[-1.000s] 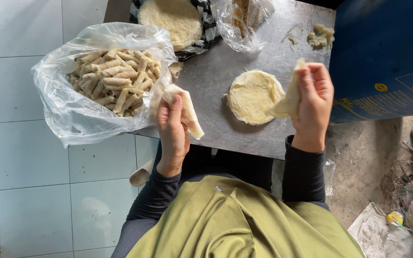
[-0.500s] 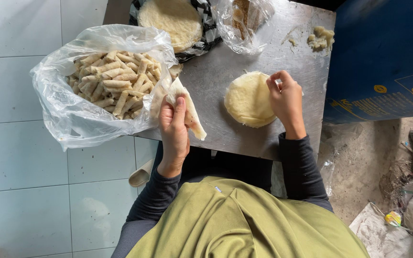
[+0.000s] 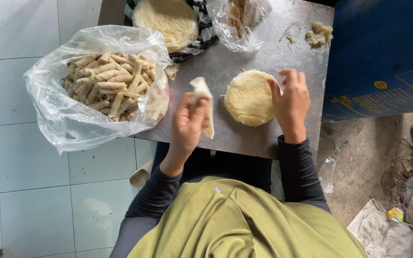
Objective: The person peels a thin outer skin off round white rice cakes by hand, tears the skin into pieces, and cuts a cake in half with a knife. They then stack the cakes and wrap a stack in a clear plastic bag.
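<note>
L hand (image 3: 187, 122) closed on a folded wrapper (image 3: 204, 106), raised over table (image 3: 244, 138) | R hand (image 3: 290, 100) fingers spread, resting on edge of wrapper stack (image 3: 248, 97), holding nothing | step looks like picking a sheet off stack | next needs fingertip peel of single top sheet | finished rolls in plastic bag (image 3: 106, 86) at left

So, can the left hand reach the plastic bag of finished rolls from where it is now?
Probably yes. The left hand, gripping a folded wrapper, hangs just beside the open plastic bag of rolls, and nothing lies between them on the metal table.
</note>
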Motion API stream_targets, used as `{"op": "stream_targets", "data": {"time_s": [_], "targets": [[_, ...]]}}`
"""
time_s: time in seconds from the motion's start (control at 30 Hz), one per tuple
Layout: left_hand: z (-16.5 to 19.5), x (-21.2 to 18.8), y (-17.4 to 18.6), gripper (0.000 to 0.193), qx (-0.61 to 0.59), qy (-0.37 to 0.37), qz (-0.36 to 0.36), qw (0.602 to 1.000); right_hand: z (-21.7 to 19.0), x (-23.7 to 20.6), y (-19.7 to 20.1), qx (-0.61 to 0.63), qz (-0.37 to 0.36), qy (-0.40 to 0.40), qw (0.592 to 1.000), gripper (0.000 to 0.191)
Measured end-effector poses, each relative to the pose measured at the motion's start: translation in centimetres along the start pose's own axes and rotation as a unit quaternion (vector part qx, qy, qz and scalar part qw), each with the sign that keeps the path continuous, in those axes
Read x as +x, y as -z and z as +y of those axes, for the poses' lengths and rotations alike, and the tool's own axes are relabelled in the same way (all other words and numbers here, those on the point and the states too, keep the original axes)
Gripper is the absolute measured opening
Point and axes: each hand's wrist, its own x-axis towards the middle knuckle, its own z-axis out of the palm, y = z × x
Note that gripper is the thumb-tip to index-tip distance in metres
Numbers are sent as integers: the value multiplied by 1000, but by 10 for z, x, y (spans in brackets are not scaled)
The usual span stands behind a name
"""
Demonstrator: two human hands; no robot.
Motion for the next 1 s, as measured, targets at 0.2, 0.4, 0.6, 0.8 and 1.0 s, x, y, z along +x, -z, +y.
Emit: {"op": "stream_targets", "data": {"time_s": [0.2, 0.4, 0.6, 0.8, 1.0], "targets": [[15, 38, -29, 17, 31, 56, -277, 959, -9, 2, 38, 591, -266, 62, 759, 57], [21, 94, -56, 14, 144, -149, -230, 951, 8, 16, 39, 550, -155, 14, 820, 20], [-7, 90, -45, 8, 465, -302, -195, 809, 24, -2, 41, 138, -31, 207, 968, 21], [-51, 61, -36, 14, 543, -336, -200, 744, 24, -28, 26, -2, -34, 248, 968, 19], [-50, 49, -30, 14, 554, -359, -195, 726, 25, -36, 30, -36, -16, 269, 962, 20]]}}
